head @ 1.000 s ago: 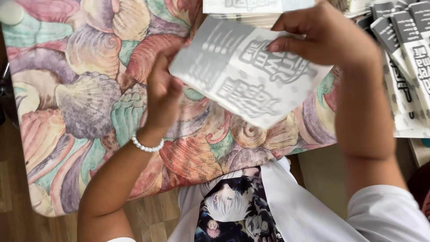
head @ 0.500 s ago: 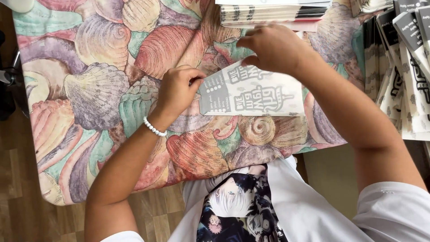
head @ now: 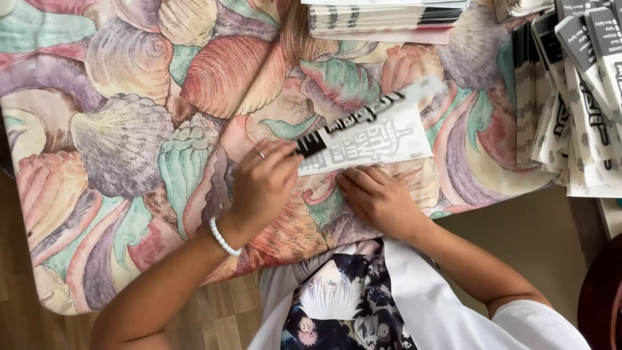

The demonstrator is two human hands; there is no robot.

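A white sheet of paper with grey and black print point(head: 369, 139) lies on the shell-patterned tablecloth point(head: 129, 129), its upper flap lifted along a fold. My left hand point(head: 265, 185), with a white bead bracelet at the wrist, pinches the sheet's left end. My right hand point(head: 379, 198) lies flat with its fingertips pressing the sheet's lower edge.
A stack of folded printed sheets point(head: 385, 19) sits at the table's far edge. More folded sheets point(head: 576, 97) are fanned out at the right. Wooden floor point(head: 220, 317) shows below the table's near edge.
The sheet was held up in both hands, then came down onto the cloth. My right hand moved from its top edge to its lower edge, and a flap now stands folded.
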